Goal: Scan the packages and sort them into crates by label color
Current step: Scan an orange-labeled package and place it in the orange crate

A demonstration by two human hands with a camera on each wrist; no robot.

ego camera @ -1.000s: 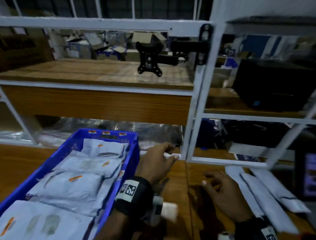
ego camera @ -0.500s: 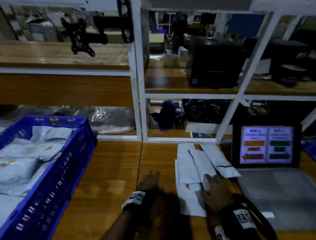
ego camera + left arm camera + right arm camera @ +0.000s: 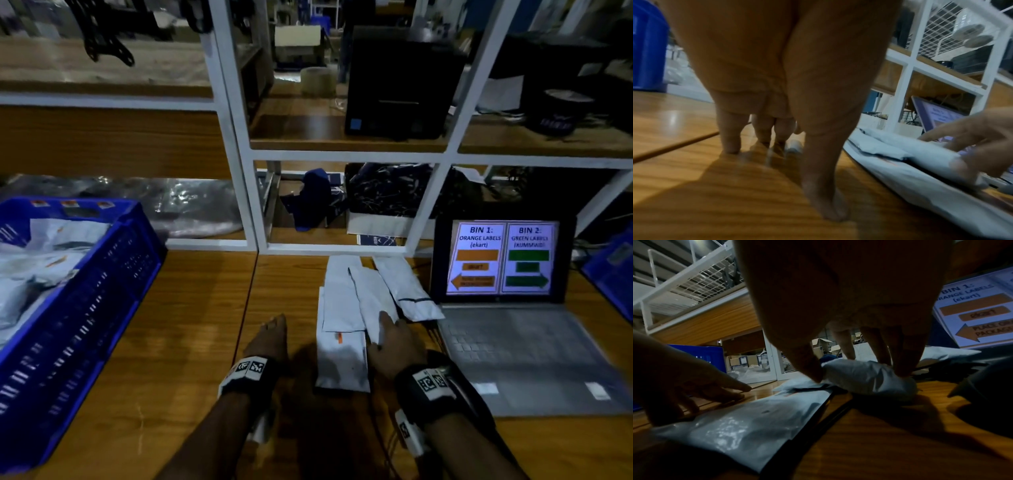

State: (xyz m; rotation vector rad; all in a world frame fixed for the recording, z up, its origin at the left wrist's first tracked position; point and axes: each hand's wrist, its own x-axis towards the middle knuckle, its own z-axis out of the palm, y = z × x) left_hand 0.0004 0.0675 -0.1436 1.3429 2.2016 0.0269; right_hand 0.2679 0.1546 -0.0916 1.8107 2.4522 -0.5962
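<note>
Four white packages (image 3: 343, 356) lie overlapped on the table (image 3: 178, 342) just left of the one open laptop (image 3: 507, 329). The right hand (image 3: 394, 344) pinches the middle package (image 3: 869, 378) between thumb and fingers. The left hand (image 3: 269, 339), left of the packages, rests relaxed fingertips (image 3: 729, 146) on the table, grasping nothing; farther left stands one blue crate (image 3: 85, 308) of packages.
</note>
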